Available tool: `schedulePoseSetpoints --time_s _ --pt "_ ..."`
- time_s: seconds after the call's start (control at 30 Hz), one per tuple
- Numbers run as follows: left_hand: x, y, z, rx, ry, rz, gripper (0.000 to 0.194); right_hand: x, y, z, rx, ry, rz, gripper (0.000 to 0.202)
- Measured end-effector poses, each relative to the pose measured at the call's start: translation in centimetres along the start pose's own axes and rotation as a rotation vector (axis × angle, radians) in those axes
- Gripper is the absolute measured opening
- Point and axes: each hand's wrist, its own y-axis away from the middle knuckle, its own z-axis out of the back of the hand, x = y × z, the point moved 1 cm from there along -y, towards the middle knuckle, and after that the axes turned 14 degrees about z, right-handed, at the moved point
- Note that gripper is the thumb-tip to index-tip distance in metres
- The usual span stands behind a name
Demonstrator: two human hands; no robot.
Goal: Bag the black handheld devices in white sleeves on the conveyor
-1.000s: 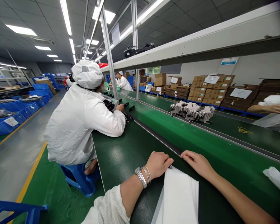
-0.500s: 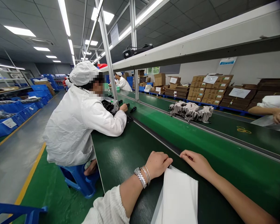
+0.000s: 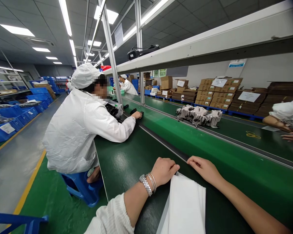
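My left hand (image 3: 165, 170), with a metal watch and bangles at the wrist, rests on the dark green table (image 3: 119, 162). Its fingers are curled in, and its thumb side lies by the top corner of a folded stack of soft white sheets (image 3: 187, 203). Whether it touches them I cannot tell. My right hand (image 3: 205, 169) lies at the edge of the green conveyor belt (image 3: 185, 136), fingers loosely closed and pointing left. Nothing shows in either hand; the undersides of the fingers are hidden.
A co-worker in white (image 3: 70, 130) sits at left, one hand on small black parts (image 3: 133, 111). Bundled grey-white pieces (image 3: 199, 115) and yellow rubber bands (image 3: 253, 134) lie across the belt. Another person's hands (image 3: 283, 126) are at far right. A shelf beam (image 3: 210, 35) crosses overhead.
The seated co-worker's hand has reached farther right along the black parts. At far right, the other person's hands now hold a grey bundle. My hands have stayed in place.
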Motion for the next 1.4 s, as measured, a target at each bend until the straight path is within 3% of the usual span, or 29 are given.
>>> schedulePoseSetpoints --time_s 1.4 --pt "-0.08 -0.67 0.11 0.025 0.022 -0.011 0.042 0.34 -0.37 0.49 -0.055 -0.015 0.036 0.025"
